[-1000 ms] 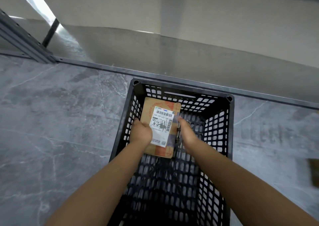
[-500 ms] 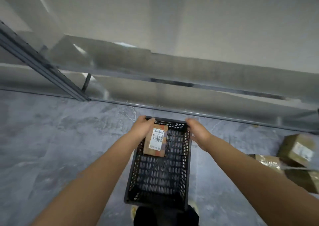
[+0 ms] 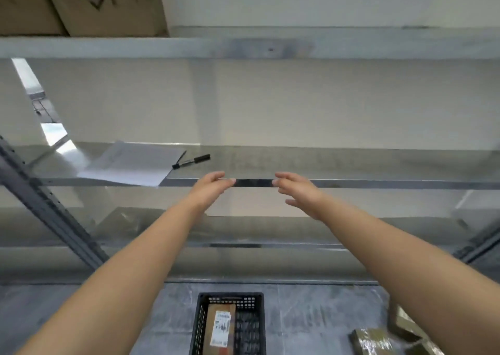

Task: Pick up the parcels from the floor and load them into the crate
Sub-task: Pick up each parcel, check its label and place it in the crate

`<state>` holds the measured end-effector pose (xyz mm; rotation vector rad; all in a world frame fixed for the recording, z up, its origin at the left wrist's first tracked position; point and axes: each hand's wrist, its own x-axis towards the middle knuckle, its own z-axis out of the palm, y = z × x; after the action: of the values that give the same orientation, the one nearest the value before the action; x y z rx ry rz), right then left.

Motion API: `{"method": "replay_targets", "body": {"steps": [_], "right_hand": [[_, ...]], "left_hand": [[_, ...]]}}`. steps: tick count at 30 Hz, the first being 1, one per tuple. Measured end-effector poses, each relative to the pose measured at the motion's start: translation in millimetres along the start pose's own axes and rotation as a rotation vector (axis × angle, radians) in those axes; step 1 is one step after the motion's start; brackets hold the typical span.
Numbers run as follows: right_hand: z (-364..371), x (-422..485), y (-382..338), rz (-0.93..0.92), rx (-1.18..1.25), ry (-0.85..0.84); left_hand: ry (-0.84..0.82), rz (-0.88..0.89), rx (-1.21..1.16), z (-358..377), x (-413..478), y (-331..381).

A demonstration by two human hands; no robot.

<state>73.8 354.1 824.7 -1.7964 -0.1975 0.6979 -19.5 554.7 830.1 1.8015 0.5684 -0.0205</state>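
Below both hands, on the grey floor (image 3: 67, 308), a black crate (image 3: 250, 325) holds one brown parcel (image 3: 220, 327); its white label's print is too small to read. More parcels (image 3: 372, 339) lie below the right arm. Left hand (image 3: 209, 188) and right hand (image 3: 300, 192) are raised, empty, fingers loosely spread. Beyond the left hand, a shelf (image 3: 351, 165) carries paper (image 3: 130, 165) and a marker (image 3: 192, 161). Above, a carton (image 3: 81, 2) bears an unreadable logo.

Two bare forearms, sleeveless to the frame edge, no jewellery visible.
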Motion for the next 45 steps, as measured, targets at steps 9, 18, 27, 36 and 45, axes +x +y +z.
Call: {"method": "replay_targets", "body": {"steps": [9, 18, 27, 36, 45], "right_hand": [[-61, -103, -41, -0.169, 0.101, 0.233], [-122, -199, -1, -0.146, 0.183, 0.561], [-201, -314, 76, -0.016, 0.172, 0.797], [-296, -396, 148, 0.022, 0.106, 0.772], [-349, -396, 209, 0.126, 0.07, 0.637]], "left_hand": [[-0.141, 0.32, -0.001, 52, -42, 96], [-0.409, 0.415, 0.027, 148, -76, 125], [-0.655, 0.474, 0.121, 255, -134, 137], [-0.699, 0.48, 0.148, 380, -200, 144], [-0.616, 0.322, 0.153, 455, -223, 98]]}}
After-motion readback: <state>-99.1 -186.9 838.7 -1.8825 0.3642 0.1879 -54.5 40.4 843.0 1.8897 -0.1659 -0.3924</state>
